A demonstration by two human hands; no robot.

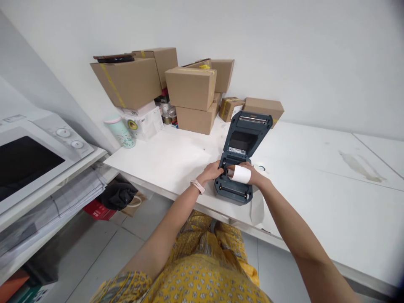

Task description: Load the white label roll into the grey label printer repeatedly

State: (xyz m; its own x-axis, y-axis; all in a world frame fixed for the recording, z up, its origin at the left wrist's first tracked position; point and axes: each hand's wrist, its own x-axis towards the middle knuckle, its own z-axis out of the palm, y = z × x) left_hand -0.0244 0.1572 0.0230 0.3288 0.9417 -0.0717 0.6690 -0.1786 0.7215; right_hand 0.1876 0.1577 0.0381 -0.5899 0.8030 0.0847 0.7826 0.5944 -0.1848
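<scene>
A dark grey label printer [232,193] stands on the white table with its lid [248,130] raised and tilted back. My right hand [254,173] is closed on a white label roll [241,174], holding it over the printer's open bay. The roll's core end points left. At the printer's left side, my left hand [213,171] grips the edge of the body, fingers bent over into the bay. Its fingertips are partly hidden. Beside the printer's right front lies a loose strip of white paper [257,208], reaching the table's front edge.
Cardboard boxes [191,90] are stacked along the wall behind the printer. A mint tumbler [120,131] stands at the table's left end, near a white box [145,122]. To the left, a white microwave [41,147] sits on a shelf. A roll of tape [261,168] lies right of the printer.
</scene>
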